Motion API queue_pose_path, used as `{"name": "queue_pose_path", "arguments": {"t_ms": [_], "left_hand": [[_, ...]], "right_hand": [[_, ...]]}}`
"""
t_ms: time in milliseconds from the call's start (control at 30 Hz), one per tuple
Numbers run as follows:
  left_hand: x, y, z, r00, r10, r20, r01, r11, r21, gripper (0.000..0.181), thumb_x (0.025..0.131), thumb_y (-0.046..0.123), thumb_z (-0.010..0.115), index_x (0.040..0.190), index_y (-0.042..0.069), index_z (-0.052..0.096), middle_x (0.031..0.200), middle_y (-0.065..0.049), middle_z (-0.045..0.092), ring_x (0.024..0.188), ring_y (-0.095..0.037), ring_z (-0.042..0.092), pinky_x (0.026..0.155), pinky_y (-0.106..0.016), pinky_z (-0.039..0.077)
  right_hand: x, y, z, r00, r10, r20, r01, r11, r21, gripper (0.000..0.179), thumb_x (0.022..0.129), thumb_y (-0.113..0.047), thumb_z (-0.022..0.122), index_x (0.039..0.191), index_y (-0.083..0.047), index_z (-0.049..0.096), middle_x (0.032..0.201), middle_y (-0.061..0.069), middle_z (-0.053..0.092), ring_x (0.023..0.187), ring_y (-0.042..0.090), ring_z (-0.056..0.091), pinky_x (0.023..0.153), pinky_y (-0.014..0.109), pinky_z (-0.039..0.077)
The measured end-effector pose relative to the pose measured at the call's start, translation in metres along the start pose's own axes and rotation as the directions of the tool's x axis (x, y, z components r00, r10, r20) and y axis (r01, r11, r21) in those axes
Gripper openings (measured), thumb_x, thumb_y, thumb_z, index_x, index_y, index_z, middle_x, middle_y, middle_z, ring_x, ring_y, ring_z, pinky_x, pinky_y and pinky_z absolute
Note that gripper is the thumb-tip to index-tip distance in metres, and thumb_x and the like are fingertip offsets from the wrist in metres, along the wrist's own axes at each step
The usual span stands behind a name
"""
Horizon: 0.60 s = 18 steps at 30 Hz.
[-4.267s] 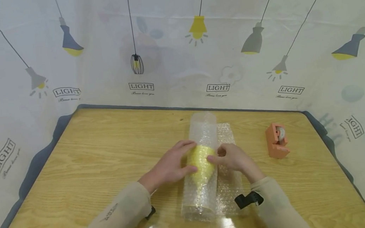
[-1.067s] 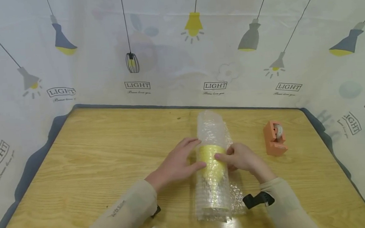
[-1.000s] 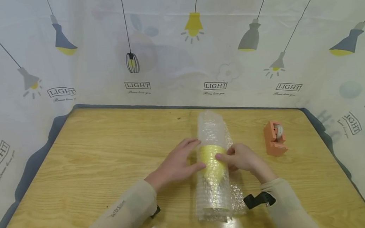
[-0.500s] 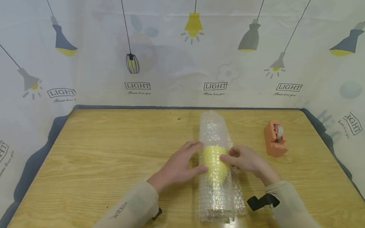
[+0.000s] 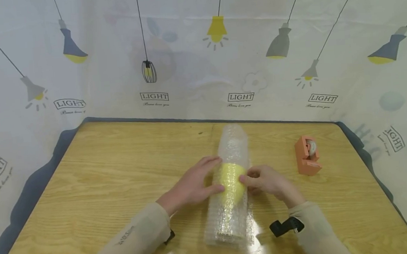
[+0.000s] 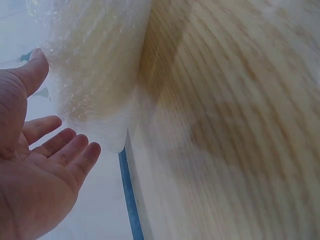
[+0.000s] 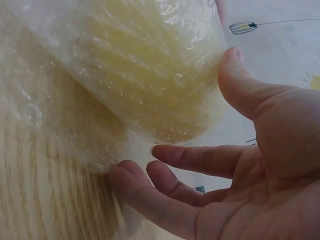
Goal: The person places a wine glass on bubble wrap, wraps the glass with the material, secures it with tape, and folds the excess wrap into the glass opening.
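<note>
A roll of bubble wrap [image 5: 233,142] lies lengthwise on the wooden table. Through its layers shows a yellow thing [image 5: 232,178], wide at the far end and narrowing toward the near end; its kind is blurred by the wrap. My left hand [image 5: 190,185] is at the roll's left side, thumb against it, fingers spread and relaxed. At the right side, my right hand [image 5: 272,182] touches the roll with its thumb, and its bent fingers lie low by the underside. A loose flap of wrap [image 7: 35,107] lies flat on the table in the right wrist view.
An orange tape dispenser [image 5: 306,157] with a roll of clear tape stands at the right on the table [image 5: 131,155]. Beyond the table's back edge hangs a pale cloth [image 5: 192,72] printed with lamps. Black camera straps [image 5: 285,226] are on the wrists.
The roll has shifted right, then back left in the last half second, both hands moving along with it. The wide flap at its right has shrunk to a thin strip in the head view.
</note>
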State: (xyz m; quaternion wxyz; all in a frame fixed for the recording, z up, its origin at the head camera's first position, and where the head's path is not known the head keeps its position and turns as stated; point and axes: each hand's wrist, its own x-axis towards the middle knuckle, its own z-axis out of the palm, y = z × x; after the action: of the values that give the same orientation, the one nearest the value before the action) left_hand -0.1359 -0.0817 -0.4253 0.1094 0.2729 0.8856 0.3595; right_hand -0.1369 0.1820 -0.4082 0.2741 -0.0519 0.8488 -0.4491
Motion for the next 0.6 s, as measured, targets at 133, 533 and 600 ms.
{"name": "queue_pose_path", "arguments": {"t_ms": [133, 533, 600], "left_hand": [[-0.0025, 0.0001, -0.0039, 1.000, 0.005, -0.009, -0.005, 1.000, 0.000, 0.084, 0.093, 0.042, 0.075, 0.161, 0.014, 0.035, 0.167, -0.004, 0.032, 0.152, -0.028, 0.034, 0.124, -0.051, 0.030], [-0.0001, 0.0014, 0.0021, 0.999, 0.015, -0.028, -0.015, 1.000, -0.003, 0.087, 0.091, 0.046, 0.076, 0.161, 0.014, 0.036, 0.166, -0.002, 0.034, 0.150, -0.026, 0.036, 0.123, -0.048, 0.033], [0.0009, 0.0019, 0.0031, 0.999, 0.019, -0.033, -0.019, 1.000, -0.005, 0.087, 0.090, 0.047, 0.077, 0.160, 0.014, 0.036, 0.166, -0.002, 0.034, 0.150, -0.026, 0.036, 0.123, -0.048, 0.033]], "right_hand": [[0.0025, -0.0026, 0.0040, 1.000, 0.001, 0.012, -0.001, 1.000, -0.005, 0.056, 0.102, -0.036, 0.066, 0.132, 0.011, 0.061, 0.123, 0.024, 0.069, 0.102, 0.031, 0.073, 0.093, 0.047, 0.060], [0.0024, -0.0055, 0.0015, 0.999, 0.031, -0.031, -0.034, 0.995, -0.098, 0.051, 0.099, -0.037, 0.070, 0.125, 0.006, 0.065, 0.114, 0.017, 0.070, 0.095, 0.025, 0.070, 0.085, 0.042, 0.060], [0.0017, -0.0061, 0.0004, 0.998, 0.038, -0.051, -0.044, 0.992, -0.122, 0.051, 0.098, -0.038, 0.072, 0.124, 0.006, 0.064, 0.108, 0.015, 0.070, 0.091, 0.025, 0.068, 0.080, 0.039, 0.058]]}}
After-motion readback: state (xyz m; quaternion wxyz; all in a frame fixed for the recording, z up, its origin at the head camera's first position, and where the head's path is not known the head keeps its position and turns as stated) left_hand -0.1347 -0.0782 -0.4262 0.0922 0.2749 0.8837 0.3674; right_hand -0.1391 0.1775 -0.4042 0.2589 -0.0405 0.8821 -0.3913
